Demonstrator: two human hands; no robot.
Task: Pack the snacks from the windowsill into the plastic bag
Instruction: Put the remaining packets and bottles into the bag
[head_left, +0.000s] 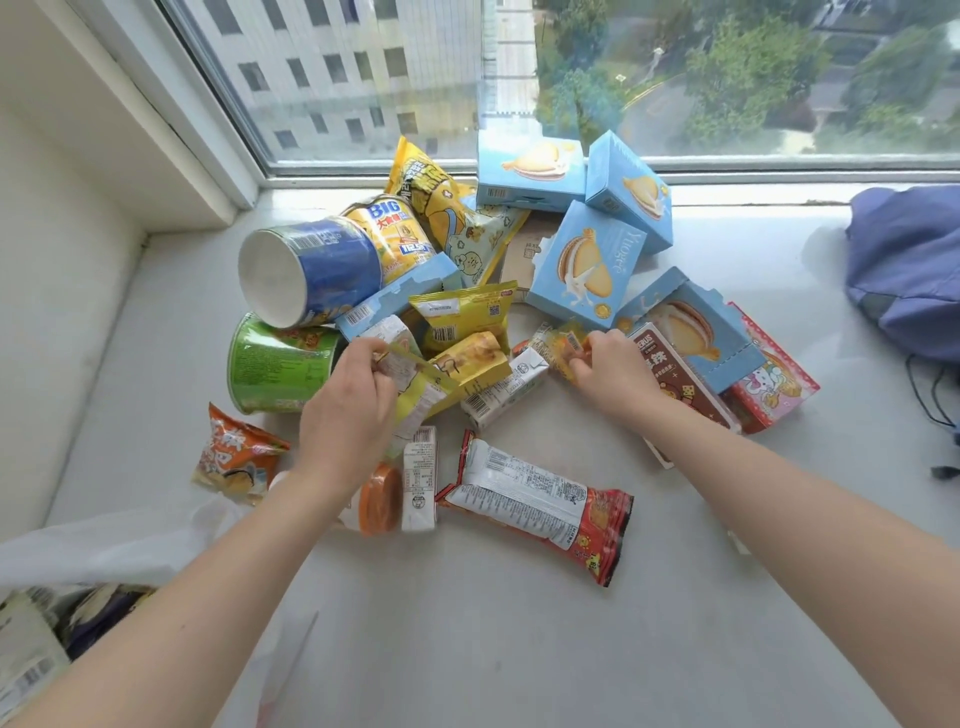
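White windowsill (519, 639) spreads out under both my arms, and the clear plastic bag (104, 545) lies crumpled at its near left corner with a few packets showing through it. The snacks are heaped mid-sill towards the window: a blue tub (311, 270) on its side atop a green tub (275, 364), pale blue biscuit boxes (587, 265) to the right, and a red-and-white packet (540, 504) lying alone nearest me. My left hand (348, 405) pinches a yellow packet (415, 384) by its upper edge, fingers curled. My right hand (608, 369) curls round a small orange sachet (563, 345) just beside a brown box (670, 384).
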